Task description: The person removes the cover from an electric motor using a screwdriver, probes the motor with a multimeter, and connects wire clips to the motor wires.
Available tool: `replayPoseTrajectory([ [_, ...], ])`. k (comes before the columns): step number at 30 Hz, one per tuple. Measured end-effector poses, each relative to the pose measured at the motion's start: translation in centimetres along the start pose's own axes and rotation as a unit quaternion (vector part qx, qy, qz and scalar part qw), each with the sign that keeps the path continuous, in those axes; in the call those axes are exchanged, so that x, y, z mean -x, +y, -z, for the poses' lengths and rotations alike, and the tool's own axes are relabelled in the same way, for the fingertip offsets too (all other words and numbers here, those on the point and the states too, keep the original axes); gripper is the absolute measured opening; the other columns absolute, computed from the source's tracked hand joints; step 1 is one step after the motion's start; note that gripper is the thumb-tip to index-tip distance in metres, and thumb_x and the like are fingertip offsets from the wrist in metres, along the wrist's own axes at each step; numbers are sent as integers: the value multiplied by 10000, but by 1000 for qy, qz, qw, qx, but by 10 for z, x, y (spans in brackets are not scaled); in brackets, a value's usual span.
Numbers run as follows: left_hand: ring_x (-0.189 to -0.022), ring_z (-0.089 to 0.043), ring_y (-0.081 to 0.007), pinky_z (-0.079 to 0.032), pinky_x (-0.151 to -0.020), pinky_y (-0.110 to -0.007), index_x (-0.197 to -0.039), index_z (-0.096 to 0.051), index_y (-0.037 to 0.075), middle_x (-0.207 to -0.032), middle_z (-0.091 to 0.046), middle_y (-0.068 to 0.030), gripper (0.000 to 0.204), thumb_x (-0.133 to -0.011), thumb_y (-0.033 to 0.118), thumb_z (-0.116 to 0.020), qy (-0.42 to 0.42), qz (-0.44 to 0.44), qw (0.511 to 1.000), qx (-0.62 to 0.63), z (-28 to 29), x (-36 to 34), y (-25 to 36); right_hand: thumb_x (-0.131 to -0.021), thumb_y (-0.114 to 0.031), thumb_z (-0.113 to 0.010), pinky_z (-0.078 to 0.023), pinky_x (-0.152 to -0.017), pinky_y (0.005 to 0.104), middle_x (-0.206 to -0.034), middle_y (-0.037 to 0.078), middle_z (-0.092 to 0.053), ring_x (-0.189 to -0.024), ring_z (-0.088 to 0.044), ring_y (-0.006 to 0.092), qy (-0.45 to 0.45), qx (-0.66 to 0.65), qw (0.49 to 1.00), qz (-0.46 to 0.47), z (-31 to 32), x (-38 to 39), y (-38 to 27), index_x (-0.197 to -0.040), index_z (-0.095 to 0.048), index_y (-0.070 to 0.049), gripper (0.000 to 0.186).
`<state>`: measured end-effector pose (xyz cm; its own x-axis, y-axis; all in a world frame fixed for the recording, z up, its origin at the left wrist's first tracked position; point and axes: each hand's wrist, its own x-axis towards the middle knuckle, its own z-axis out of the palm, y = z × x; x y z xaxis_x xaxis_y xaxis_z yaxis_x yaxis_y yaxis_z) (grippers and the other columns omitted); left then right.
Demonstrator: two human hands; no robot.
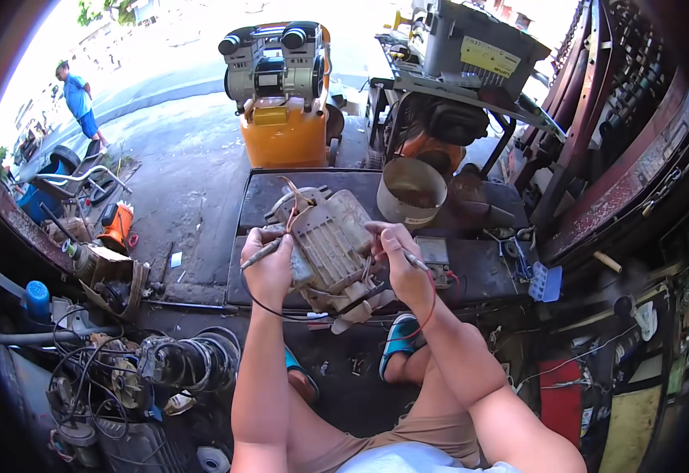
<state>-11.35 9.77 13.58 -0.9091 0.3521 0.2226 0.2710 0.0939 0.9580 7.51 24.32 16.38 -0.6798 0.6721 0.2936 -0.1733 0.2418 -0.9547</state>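
You had the grey ribbed motor lying on the low dark bench, directly in front of your knees, with reddish wires standing up from its far left part. Your left hand, at the motor's left edge, had its fingers closed around 1 pen-like probe, aimed toward those wires, its black lead looping down along the motor's near side. Your right hand, at the motor's right edge, gripped the other probe, whose red lead ran back over your forearm; your fingers covered its tip. I could not tell whether either of the 2 tips touched metal. Just right of the motor sat a small grey box, probably the meter, with a red lead beside it. Beyond the motor, slightly right, stood a round metal pot, and farther off, an orange compressor. The step in hand looked like an electrical check at the motor's wires. As I judged it, the next move called for firm, steady contact at 2 separate bare points, fingers clear of the metal, then a glance right of the motor for the reading.
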Motion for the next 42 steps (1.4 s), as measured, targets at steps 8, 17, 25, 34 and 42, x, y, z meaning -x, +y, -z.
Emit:
replayPoseTrajectory([
  [8, -833, -678, -144, -544, -774, -289, -925, -655, -31, -953, -731, -120, 112, -861, 20, -731, -13, 11, 991, 130, 2, 1, -4, -904, -112, -575, -497, -712, 288, -848, 90, -669, -758, -608, 124, -76, 15, 995, -59, 13, 14, -6, -959, -621, 18, 148],
  [17, -848, -677, -140, -542, -791, -282, -954, -677, -38, -949, -727, -113, 133, -853, 17, -743, -44, 15, 994, 102, 1, 2, -6, -871, -84, -565, -524, -723, 318, -809, 114, -678, -770, -653, 151, -105, 31, 991, -73, 8, 18, -10, -926, -617, 40, 146],
  [25, -844, -673, -134, -541, -784, -283, -943, -687, -40, -930, -725, -107, 119, -857, 16, -746, -38, 16, 994, 99, 2, 0, -7, -870, -111, -583, -521, -709, 375, -807, 184, -678, -751, -682, 276, -104, 101, 989, -28, 8, 19, -14, -934, -615, 28, 156],
  [34, -825, -666, -127, -537, -769, -276, -931, -691, -41, -921, -730, -109, 100, -859, 7, -741, -40, 12, 995, 88, 5, -1, -10, -876, -107, -573, -510, -706, 400, -809, 219, -663, -741, -663, 329, -113, 110, 987, -30, 4, 19, -27, -940, -605, 35, 159],
  [42, -814, -663, -118, -536, -755, -269, -911, -682, -37, -924, -739, -112, 89, -859, 6, -739, -40, 23, 995, 85, 4, -1, -6, -870, -117, -561, -515, -706, 403, -797, 211, -669, -728, -660, 334, -78, 100, 992, -6, 2, 22, -25, -926, -606, 40, 173],
])
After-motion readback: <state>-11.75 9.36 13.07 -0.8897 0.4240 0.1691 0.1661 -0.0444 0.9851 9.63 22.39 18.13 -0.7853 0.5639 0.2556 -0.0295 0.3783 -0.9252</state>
